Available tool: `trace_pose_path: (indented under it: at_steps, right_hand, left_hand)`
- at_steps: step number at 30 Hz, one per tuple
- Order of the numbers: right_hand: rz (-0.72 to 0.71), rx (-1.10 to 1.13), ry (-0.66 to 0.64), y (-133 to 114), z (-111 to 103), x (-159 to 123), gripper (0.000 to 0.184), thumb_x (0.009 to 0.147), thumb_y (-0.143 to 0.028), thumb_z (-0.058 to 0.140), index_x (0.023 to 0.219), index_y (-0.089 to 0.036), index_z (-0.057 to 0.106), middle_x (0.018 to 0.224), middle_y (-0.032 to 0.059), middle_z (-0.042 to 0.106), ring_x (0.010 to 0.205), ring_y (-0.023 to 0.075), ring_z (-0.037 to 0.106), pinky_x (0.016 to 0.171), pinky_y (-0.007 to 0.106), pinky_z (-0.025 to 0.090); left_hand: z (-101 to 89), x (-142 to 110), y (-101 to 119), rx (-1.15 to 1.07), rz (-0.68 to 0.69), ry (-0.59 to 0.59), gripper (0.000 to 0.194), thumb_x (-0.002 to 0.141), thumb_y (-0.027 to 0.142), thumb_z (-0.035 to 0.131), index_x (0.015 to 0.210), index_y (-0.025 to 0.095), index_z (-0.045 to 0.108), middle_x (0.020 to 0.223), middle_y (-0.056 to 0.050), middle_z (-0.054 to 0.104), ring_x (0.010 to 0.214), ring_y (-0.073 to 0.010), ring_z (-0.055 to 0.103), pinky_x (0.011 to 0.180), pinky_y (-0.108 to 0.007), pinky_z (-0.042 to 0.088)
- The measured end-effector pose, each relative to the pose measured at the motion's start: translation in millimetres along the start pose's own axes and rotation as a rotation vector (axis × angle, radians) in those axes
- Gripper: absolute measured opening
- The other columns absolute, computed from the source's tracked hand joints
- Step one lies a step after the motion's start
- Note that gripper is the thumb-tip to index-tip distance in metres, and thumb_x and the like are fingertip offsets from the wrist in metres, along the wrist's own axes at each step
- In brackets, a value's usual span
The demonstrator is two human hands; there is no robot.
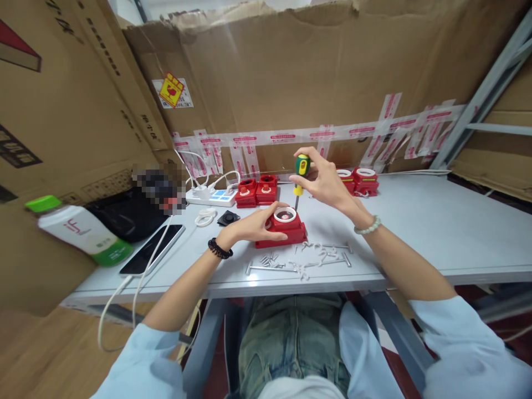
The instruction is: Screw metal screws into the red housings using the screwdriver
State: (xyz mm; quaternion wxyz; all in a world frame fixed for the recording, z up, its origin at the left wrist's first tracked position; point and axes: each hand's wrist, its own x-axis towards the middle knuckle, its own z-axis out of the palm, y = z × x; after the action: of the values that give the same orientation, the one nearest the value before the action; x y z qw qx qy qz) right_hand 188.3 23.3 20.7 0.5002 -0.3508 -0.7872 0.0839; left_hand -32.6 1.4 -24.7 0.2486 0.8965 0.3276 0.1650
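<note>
My right hand [322, 176] grips the green and yellow handle of a screwdriver [302, 166], held upright. Its shaft points down at the right back edge of a red box-shaped device [286, 235] with a white ring on top. Where the tip meets the device is too small to make out. Around the left side of that device my left hand [261, 224] is closed, thumb along the front and fingers behind the ring. Just in front lie small screws [269, 260], thin metal T-shaped rods [274, 269] and white bits [328, 254].
Behind stand more red devices [256, 191] and another red pair [366, 183] at right. A power strip [211, 197], coiled white cable [205, 217], black square part [228, 218], phone [153, 249] and tilted bottle [81, 230] lie left. Cardboard [291, 72] walls the table's back.
</note>
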Motion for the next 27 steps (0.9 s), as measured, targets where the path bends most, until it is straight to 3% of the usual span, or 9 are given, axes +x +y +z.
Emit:
trace_pose_path:
  at_steps: [3, 5, 10, 13, 18, 20, 23, 27]
  right_hand:
    - [0.018, -0.196, 0.153, -3.2, 11.5, -2.3, 0.033, 0.080, -0.030, 0.066, 0.108, -0.023, 0.051, 0.074, -0.0012, 0.056, 0.061, 0.0159, 0.052, 0.063, 0.033, 0.046]
    - [0.006, -0.236, 0.176, -3.2, 14.3, -3.6, 0.032, 0.081, -0.031, 0.066, 0.109, -0.023, 0.051, 0.077, 0.0003, 0.058, 0.063, 0.0165, 0.053, 0.065, 0.034, 0.045]
    - [-0.038, 0.034, -0.044, -0.4, 1.0, -3.3, 0.047, 0.083, -0.029, 0.060, 0.126, -0.024, 0.044, 0.088, 0.0011, 0.061, 0.072, 0.0166, 0.060, 0.071, 0.035, 0.049]
    - [-0.036, 0.146, -0.114, 0.1, -3.7, -1.6, 0.046, 0.081, -0.029, 0.062, 0.124, -0.024, 0.046, 0.090, 0.0011, 0.060, 0.074, 0.0165, 0.062, 0.067, 0.032, 0.049]
    - [0.055, -0.094, 0.112, -1.7, 11.0, -2.8, 0.041, 0.078, -0.031, 0.068, 0.113, -0.023, 0.047, 0.071, -0.0040, 0.050, 0.056, 0.0138, 0.048, 0.058, 0.031, 0.042]
    - [0.072, -0.129, 0.139, -3.0, 14.2, -3.3, 0.040, 0.078, -0.030, 0.066, 0.112, -0.024, 0.046, 0.070, -0.0043, 0.050, 0.054, 0.0128, 0.045, 0.057, 0.030, 0.040]
    - [0.031, -0.113, 0.185, -6.6, 5.8, -3.0, 0.032, 0.080, -0.027, 0.064, 0.108, -0.024, 0.048, 0.072, -0.0036, 0.049, 0.055, 0.0119, 0.044, 0.057, 0.030, 0.039]
    - [-0.041, -0.048, 0.414, -15.5, -14.3, -8.2, 0.026, 0.079, -0.020, 0.059, 0.101, -0.024, 0.047, 0.077, -0.0018, 0.048, 0.061, 0.0122, 0.044, 0.059, 0.030, 0.041]
  left_hand:
    - [0.8, 0.3, -0.6, -0.018, 0.006, 0.005, 0.073, 0.077, 0.052, 0.071, 0.136, 0.022, 0.038, 0.139, -0.014, 0.053, 0.124, -0.0299, 0.055, 0.103, -0.041, 0.044]
    - [1.7, 0.6, -1.2, -0.029, 0.019, 0.014, 0.073, 0.077, 0.051, 0.072, 0.136, 0.022, 0.039, 0.140, -0.014, 0.052, 0.125, -0.0300, 0.054, 0.104, -0.042, 0.044]
    - [2.9, 1.2, -2.5, -0.038, -0.002, 0.013, 0.075, 0.076, 0.052, 0.072, 0.136, 0.022, 0.039, 0.138, -0.014, 0.053, 0.123, -0.0302, 0.056, 0.101, -0.041, 0.045]
    - [3.0, 1.6, -3.0, -0.038, 0.001, 0.013, 0.074, 0.076, 0.052, 0.072, 0.136, 0.023, 0.039, 0.138, -0.013, 0.054, 0.123, -0.0300, 0.056, 0.101, -0.041, 0.045]
    - [3.0, 1.7, -2.7, -0.038, 0.017, 0.021, 0.073, 0.076, 0.050, 0.072, 0.134, 0.022, 0.040, 0.139, -0.013, 0.053, 0.124, -0.0291, 0.055, 0.104, -0.041, 0.043]
    - [2.9, 1.4, -2.1, -0.041, 0.020, 0.022, 0.073, 0.076, 0.050, 0.073, 0.134, 0.022, 0.040, 0.139, -0.013, 0.053, 0.123, -0.0287, 0.055, 0.103, -0.041, 0.043]
    - [2.4, 1.2, -0.7, -0.054, 0.002, 0.015, 0.074, 0.075, 0.050, 0.073, 0.135, 0.022, 0.040, 0.137, -0.014, 0.054, 0.120, -0.0286, 0.057, 0.100, -0.041, 0.045]
    - [1.4, 2.8, -0.3, -0.052, -0.008, 0.025, 0.072, 0.076, 0.049, 0.073, 0.134, 0.022, 0.041, 0.136, -0.012, 0.055, 0.120, -0.0275, 0.056, 0.102, -0.040, 0.044]
